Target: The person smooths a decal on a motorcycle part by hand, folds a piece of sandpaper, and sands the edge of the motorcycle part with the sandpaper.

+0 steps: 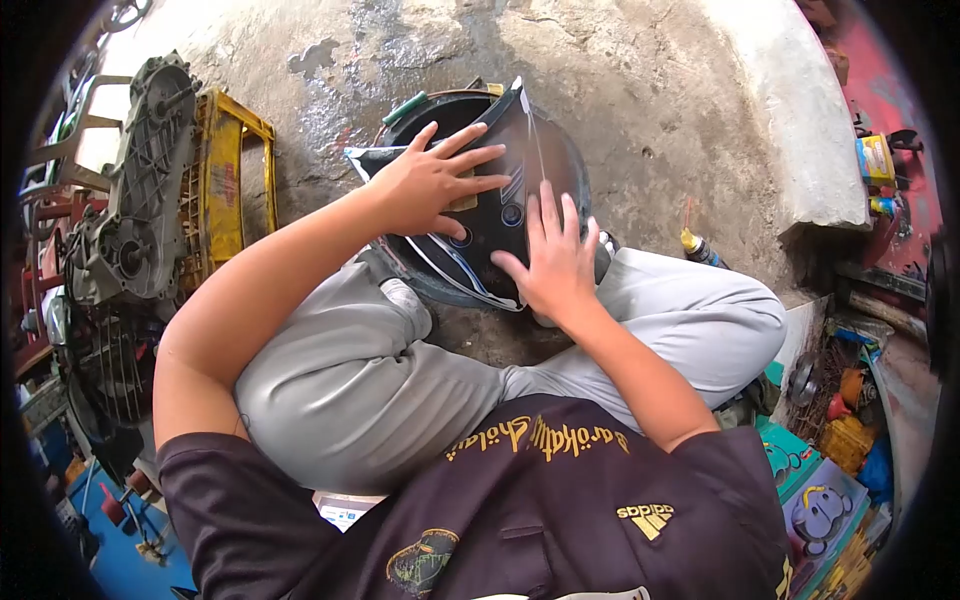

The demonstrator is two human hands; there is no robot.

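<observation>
A black, angular plastic panel with pale edges lies across a round dark basin between my bent legs. It looks like a vehicle body panel. My left hand rests over its left side, palm down with fingers spread. Lower on the right side, my right hand lies flat against the panel, fingers stretched out and thumb apart. A thin pale line runs up the panel from near my right fingertips. At the basin's upper left sits a green cylindrical thing. Part of the basin is hidden under the panel.
On the left stand a grey metal engine casing and a yellow crate. A small bottle lies beside my right knee. A concrete ledge borders the floor, and assorted clutter fills the lower right.
</observation>
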